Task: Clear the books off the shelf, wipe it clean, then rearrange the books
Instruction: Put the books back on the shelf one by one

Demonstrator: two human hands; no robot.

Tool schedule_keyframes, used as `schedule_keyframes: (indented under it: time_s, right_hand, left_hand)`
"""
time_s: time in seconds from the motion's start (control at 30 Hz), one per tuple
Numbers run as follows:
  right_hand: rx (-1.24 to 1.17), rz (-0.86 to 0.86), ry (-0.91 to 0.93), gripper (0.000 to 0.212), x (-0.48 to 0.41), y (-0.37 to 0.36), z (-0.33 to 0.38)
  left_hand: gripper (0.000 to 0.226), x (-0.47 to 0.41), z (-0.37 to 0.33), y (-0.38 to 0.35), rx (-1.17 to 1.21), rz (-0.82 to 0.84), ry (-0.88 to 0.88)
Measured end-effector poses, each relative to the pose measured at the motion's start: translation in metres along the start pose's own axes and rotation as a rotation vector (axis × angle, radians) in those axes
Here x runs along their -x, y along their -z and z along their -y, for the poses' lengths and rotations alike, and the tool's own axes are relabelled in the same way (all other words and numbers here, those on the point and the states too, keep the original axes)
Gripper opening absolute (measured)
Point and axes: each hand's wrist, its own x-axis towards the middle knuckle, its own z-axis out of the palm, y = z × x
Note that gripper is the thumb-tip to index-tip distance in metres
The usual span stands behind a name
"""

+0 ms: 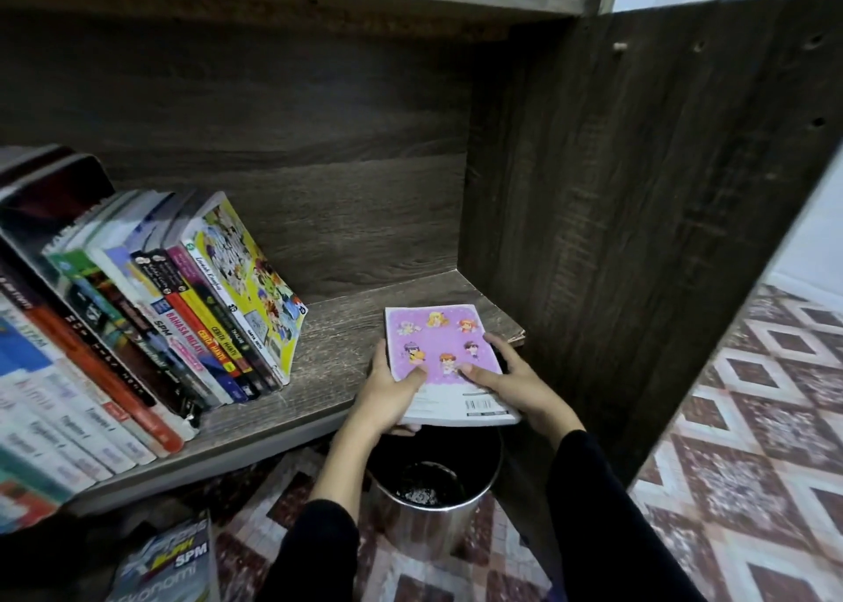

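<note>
Here a purple paperback (444, 364) is held by both hands, left hand (392, 391) and right hand (515, 380), over the shelf's (337, 350) front right corner; it looks light, bendable, best gripped at both side edges.

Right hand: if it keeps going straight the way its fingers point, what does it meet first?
The right hand points up-left across the purple book it holds with the left hand. Straight on, it would probably meet the leaning yellow book at the row's end, though depth is unclear.
</note>
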Motion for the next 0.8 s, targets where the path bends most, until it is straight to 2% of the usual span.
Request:
schedule_keyframes:
  time_s: [0.13,0.27,0.33,0.43,0.53,0.6,0.7,0.8]
  right_hand:
    - [-0.220,0.056,0.006,0.068,-0.002,-0.012,-0.007]
    - [-0.290,0.091,0.010,0.079,-0.003,-0.013,-0.008]
    - [-0.292,0.083,0.041,0.075,-0.002,-0.013,-0.006]
    - [-0.313,0.071,0.130,0.067,0.004,-0.015,0.006]
    - [-0.351,0.075,0.258,0.060,0.011,-0.018,0.027]
    - [-0.341,0.060,0.369,0.059,0.016,-0.022,0.043]
    - [-0.361,0.017,0.515,0.063,0.023,-0.033,0.064]
    - [-0.358,-0.049,0.588,0.083,0.022,-0.047,0.078]
  left_hand:
    - [0.060,0.008,0.007,-0.002,-0.005,0.093,0.054]
    - [0.059,0.008,0.006,0.000,0.055,0.111,-0.019]
    - [0.062,0.008,0.003,0.004,0.086,0.143,-0.044]
    - [0.061,0.005,-0.005,0.010,0.102,0.154,-0.115]
    - [0.075,0.000,-0.012,0.016,0.130,0.116,-0.265]
    - [0.071,-0.001,-0.022,0.023,0.147,0.091,-0.338]
    - [0.057,0.003,-0.041,0.038,0.133,0.087,-0.408]
    - [0.051,0.008,-0.057,0.055,0.065,0.061,-0.407]
